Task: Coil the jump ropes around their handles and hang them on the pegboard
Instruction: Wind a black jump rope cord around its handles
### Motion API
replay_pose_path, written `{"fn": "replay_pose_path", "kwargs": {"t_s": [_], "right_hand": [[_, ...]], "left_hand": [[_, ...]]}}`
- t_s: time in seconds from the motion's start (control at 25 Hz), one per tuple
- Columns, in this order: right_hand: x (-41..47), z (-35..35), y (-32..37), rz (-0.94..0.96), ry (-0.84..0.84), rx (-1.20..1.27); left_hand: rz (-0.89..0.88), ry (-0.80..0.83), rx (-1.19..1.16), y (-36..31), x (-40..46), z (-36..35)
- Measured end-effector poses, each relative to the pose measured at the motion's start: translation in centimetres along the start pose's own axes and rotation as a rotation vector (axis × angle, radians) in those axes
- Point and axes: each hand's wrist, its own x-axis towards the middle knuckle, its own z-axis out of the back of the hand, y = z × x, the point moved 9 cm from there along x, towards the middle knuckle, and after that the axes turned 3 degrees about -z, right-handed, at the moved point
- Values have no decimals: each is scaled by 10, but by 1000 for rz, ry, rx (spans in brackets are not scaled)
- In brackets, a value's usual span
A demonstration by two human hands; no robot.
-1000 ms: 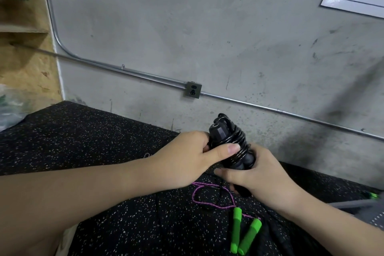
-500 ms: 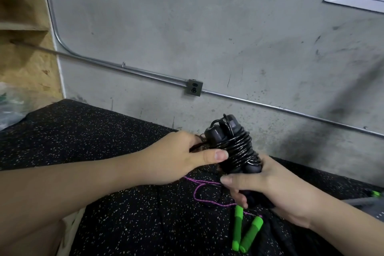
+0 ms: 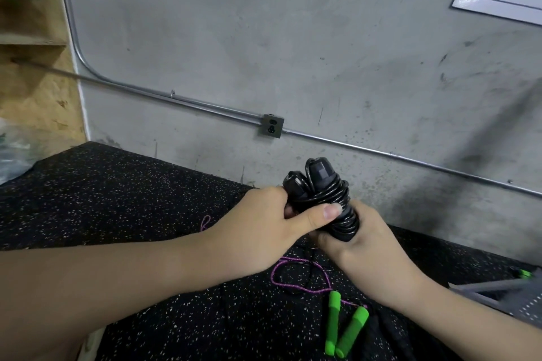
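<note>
Black rope (image 3: 325, 199) is held up over the mat (image 3: 117, 199), w/ both handles side by side, caps up, long axis near upright w/ top tipped a bit left, cord wound round them in tight turns. Left hand (image 3: 264, 231) grips the upper part from the left, thumb (image 3: 322, 214) pressed flat across the coils on the near side, other fingers curled behind, mostly hidden. Right hand (image 3: 360, 246) grips the bottom end from the right and below, fingers wrapped round the lower coils; tips not visible. Both hands touch the bundle, none nearer than the other; left thumb is what pins the last turn, judging by its spot. Loose cord end not visible, can't tell if tucked. Coil looks about done for this rope, next prob tuck/secure then hang; pegboard not clearly in view, a grey perforated panel (image 3: 516, 299) sits right of the bundle, low, partly cut off, can't confirm. Second rope, green handles (image 3: 346, 328) w/ purple cord (image 3: 293, 284), lies uncoiled on the mat below the bundle, just under the right wrist, handles parallel. Risk: easing the thumb lets top turns spring loose. Behind the bundle: grey wall, conduit (image 3: 176, 97), outlet (image 3: 272, 125)
</note>
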Motion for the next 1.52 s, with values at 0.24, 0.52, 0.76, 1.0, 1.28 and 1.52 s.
{"fn": "replay_pose_path", "kwargs": {"t_s": [0.24,0.52,0.76,1.0,1.28,1.52], "right_hand": [[-5,-4,0,-22,32,-39],[-19,-25,8,-177,328,510],[-6,-4,9,-36,160,303],[-3,-3,0,-96,179,387],[-9,-5,8,-66,127,463],[-5,0,-7,-198,118,512]], "left_hand": [[-28,36,-21,9,5,5],[-40,288,-232,5,-4,-12],[3,205,-79,14,3,-7],[-50,151,-210,-2,2,-7],[-55,174,-199,-13,-6,-11],[-33,119,-23,-5,-12,-7]]}}
